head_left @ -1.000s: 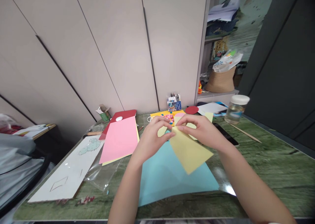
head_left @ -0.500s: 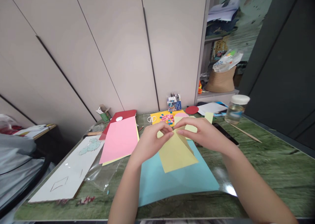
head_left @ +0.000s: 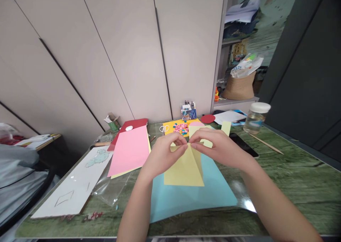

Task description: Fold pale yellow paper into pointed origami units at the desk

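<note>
A folded sheet of pale yellow paper (head_left: 183, 169) stands out above a light blue sheet (head_left: 186, 201) on the green table. My left hand (head_left: 166, 153) pinches the top edge of the yellow paper from the left. From the right, my right hand (head_left: 215, 144) pinches the same edge, its fingertips almost touching those of the left. The paper slopes down toward me, with a crease running from the fingertips to its lower right corner. Its back side is mostly hidden.
Pink paper (head_left: 130, 151) and a white board (head_left: 74, 181) lie to the left. Behind my hands are pink and blue pieces (head_left: 181, 128) and white scissors (head_left: 164, 128). A jar (head_left: 256, 118), a phone (head_left: 243, 145) and a wooden stick (head_left: 267, 144) are at the right.
The yellow paper has turned, and its lower edge has swung left and now looks nearly level. My right hand's fingertips have shifted slightly, close to the left hand's.
</note>
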{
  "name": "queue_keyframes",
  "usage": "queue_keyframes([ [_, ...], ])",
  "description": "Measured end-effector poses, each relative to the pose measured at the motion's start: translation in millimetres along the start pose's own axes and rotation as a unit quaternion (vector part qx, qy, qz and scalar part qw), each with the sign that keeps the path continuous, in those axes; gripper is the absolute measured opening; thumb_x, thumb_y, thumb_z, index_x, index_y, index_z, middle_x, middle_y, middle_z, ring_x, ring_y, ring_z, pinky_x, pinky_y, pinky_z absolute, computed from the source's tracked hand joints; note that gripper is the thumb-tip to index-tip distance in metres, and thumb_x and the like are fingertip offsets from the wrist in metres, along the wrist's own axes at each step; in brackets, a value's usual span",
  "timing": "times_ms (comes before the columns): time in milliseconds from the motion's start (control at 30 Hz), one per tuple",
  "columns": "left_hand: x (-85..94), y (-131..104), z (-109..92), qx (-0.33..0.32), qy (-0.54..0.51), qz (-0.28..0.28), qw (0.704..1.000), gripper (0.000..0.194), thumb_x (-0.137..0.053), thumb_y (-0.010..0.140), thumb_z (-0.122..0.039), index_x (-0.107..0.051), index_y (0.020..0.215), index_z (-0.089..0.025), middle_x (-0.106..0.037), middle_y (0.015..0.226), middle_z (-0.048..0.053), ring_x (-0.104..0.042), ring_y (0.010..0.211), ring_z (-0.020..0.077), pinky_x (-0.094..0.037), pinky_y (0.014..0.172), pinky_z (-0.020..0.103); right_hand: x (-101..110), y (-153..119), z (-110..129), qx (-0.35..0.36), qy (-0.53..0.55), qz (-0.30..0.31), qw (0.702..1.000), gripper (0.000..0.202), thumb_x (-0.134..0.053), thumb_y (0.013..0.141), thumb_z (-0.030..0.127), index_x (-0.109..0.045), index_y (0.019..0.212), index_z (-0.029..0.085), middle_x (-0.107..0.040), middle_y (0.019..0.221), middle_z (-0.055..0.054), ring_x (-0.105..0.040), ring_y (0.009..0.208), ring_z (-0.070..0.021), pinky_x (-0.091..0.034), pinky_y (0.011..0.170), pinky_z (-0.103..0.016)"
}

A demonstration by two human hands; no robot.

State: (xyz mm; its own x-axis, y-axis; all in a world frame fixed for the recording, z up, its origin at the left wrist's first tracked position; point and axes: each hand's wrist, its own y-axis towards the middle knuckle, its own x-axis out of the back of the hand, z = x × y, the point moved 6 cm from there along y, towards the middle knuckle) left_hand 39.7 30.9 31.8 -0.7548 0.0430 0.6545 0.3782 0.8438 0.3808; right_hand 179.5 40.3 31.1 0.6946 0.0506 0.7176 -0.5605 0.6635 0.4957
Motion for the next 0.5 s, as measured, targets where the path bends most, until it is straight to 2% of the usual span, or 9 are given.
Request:
queue_keyframes([
  [300,2.2,-2.6,-5.0,-0.006,0.0,-0.011,1.0,0.008,-0.051,0.083,-0.019,-0.056,0.077,-0.02,-0.061,0.077,-0.002,-0.057,0.075,0.0126,-0.042,0.069,0.023,3.4,1.0,8.1,0.038,-0.017,-0.041,0.998,0.011,-0.052,0.088,0.023,-0.057,0.08,0.02,-0.065,0.077,0.0,-0.056,0.074,-0.0147,-0.04,0.069,-0.028],
  [500,3.3,-3.7,-8.5,-0.01,0.0,-0.013,1.0,0.008,-0.051,0.082,-0.018,-0.055,0.076,-0.02,-0.06,0.075,-0.002,-0.056,0.073,0.0124,-0.042,0.069,0.023,2.9,0.0,10.4,0.06,-0.014,-0.046,0.997,0.01,-0.051,0.087,0.019,-0.056,0.078,0.021,-0.064,0.075,0.0,-0.055,0.074,-0.0151,-0.04,0.072,-0.029],
])
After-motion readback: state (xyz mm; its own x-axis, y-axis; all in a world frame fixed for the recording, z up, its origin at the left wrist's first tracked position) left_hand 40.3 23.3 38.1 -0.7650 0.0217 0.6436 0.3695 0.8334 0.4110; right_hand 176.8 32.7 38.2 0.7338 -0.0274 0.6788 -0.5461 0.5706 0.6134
